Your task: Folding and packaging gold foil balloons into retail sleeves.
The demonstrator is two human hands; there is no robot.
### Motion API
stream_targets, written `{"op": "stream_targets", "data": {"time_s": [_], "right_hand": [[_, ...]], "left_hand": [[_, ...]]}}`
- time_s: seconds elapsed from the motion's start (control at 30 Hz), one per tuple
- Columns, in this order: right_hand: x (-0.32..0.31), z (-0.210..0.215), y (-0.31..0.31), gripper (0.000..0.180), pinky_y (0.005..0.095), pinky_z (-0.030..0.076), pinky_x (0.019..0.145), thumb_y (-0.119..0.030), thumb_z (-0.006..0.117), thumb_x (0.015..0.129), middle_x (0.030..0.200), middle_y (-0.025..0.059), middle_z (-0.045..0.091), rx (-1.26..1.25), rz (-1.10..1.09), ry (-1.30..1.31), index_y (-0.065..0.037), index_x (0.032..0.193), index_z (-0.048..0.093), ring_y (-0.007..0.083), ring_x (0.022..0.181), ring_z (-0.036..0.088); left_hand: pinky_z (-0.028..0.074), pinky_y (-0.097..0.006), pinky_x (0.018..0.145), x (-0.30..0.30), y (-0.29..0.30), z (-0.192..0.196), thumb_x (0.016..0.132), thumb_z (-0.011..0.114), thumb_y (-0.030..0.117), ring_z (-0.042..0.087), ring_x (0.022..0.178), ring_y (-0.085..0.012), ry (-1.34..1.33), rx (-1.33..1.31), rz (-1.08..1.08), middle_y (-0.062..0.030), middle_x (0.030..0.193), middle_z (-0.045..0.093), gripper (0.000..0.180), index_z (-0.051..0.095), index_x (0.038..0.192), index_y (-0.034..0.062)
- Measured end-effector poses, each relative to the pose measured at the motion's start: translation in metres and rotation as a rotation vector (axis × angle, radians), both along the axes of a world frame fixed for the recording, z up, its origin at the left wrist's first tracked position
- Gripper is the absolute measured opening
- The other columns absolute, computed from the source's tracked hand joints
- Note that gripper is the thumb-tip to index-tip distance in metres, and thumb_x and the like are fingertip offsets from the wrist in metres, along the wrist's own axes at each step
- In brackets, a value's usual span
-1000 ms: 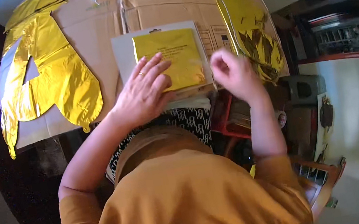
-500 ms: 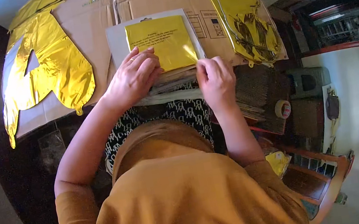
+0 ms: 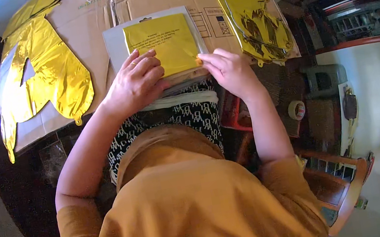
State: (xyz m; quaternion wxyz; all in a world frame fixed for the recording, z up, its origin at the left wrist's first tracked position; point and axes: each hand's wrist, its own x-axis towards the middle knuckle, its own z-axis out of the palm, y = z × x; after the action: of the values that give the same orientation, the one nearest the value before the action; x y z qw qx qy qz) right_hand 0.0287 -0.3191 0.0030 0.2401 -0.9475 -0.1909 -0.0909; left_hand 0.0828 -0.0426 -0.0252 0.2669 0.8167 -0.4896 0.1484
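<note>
A flat yellow packet (image 3: pixel 162 45) with small dark print lies on a grey backing card (image 3: pixel 113 46), and that card rests on a flattened brown cardboard sheet (image 3: pixel 83 21) carrying a small green label above the packet and black box symbols to its right. Left of the packet a gold foil balloon (image 3: pixel 50 81) lies spread out; right of it a second gold foil balloon (image 3: pixel 248 13) is crumpled along the cardboard's edge. Bare cardboard shows between the packet and each balloon. My left hand (image 3: pixel 136 80) lies flat, fingers spread, pressing the packet's lower left part. My right hand (image 3: pixel 227 69) pinches the packet's lower right corner between thumb and fingertips. A roll of tape (image 3: pixel 296 109) sits further right, below the packet
</note>
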Motion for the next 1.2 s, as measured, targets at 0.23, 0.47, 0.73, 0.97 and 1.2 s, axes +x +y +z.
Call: {"op": "stream_targets", "data": {"time_s": [0.23,0.47,0.73,0.97,1.2], "right_hand": [[-0.004,-0.024,-0.008,0.020,0.0365,0.052,0.063,-0.012,0.078,0.080,0.082,0.0067,0.061,0.059,-0.108,-0.296,-0.008,0.098,0.070,0.0263,0.072,0.064],[-0.019,-0.013,-0.015,0.028,0.0364,0.051,0.073,-0.009,0.081,0.073,0.095,0.0065,0.060,-0.023,-0.051,-0.290,-0.010,0.100,0.071,0.0257,0.083,0.063],[-0.017,-0.013,-0.018,0.020,0.0387,0.051,0.074,-0.005,0.078,0.074,0.088,0.0077,0.058,0.010,0.027,-0.207,-0.005,0.087,0.062,0.0288,0.079,0.061],[-0.012,0.002,-0.020,0.013,0.0402,0.050,0.072,-0.004,0.072,0.082,0.085,0.0115,0.058,0.125,0.048,0.082,-0.003,0.084,0.059,0.0329,0.078,0.061],[-0.029,0.009,-0.016,0.013,0.0342,0.048,0.066,-0.003,0.073,0.083,0.079,0.0093,0.058,0.147,0.091,0.235,0.000,0.083,0.060,0.0230,0.071,0.059]], "left_hand": [[0.040,-0.052,0.107,0.011,-0.003,0.011,0.084,0.073,0.028,0.056,0.122,-0.0322,-0.009,0.026,-0.011,-0.0118,0.110,0.060,0.027,0.064,0.098,0.0069],[0.025,-0.054,0.118,0.007,-0.042,0.009,0.090,0.064,0.031,0.035,0.143,-0.0322,0.048,0.215,-0.226,-0.0139,0.150,0.042,0.055,0.049,0.140,0.0121],[0.024,-0.053,0.119,0.012,-0.042,0.010,0.096,0.056,0.038,0.035,0.144,-0.0320,0.114,0.259,-0.277,-0.0137,0.152,0.042,0.056,0.047,0.145,0.0150],[0.024,-0.053,0.119,0.010,-0.043,0.014,0.097,0.054,0.043,0.035,0.144,-0.0319,0.153,0.258,-0.286,-0.0138,0.151,0.043,0.055,0.050,0.143,0.0146],[0.023,-0.054,0.119,0.012,-0.041,0.011,0.096,0.054,0.045,0.035,0.144,-0.0322,0.146,0.272,-0.290,-0.0136,0.150,0.044,0.056,0.051,0.142,0.0151]]}}
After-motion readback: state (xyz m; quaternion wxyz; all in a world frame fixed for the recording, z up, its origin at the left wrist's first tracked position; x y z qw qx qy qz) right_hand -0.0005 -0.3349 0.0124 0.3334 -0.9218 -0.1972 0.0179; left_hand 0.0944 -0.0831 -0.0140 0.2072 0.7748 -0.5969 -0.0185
